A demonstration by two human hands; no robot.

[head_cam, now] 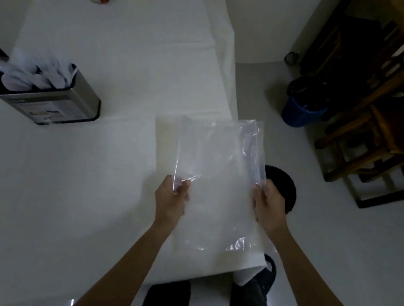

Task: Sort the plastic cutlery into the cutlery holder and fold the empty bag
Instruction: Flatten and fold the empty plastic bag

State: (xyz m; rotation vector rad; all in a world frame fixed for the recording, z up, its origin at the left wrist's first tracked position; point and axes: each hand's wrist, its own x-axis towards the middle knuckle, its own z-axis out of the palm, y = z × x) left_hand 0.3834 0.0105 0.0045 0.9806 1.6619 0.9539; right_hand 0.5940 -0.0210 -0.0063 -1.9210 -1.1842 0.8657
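Now both hands [217,201] pinch the clear bag [217,152] between them.

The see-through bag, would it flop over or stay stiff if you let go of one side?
Probably floppy: the clear bag is creased and wrinkled between the left hand and right hand pinching its edges. Likely very light and a bit slippery, since it looks thin and shiny.

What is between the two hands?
The clear plastic bag, pinched by the left hand and the right hand, in the head view.
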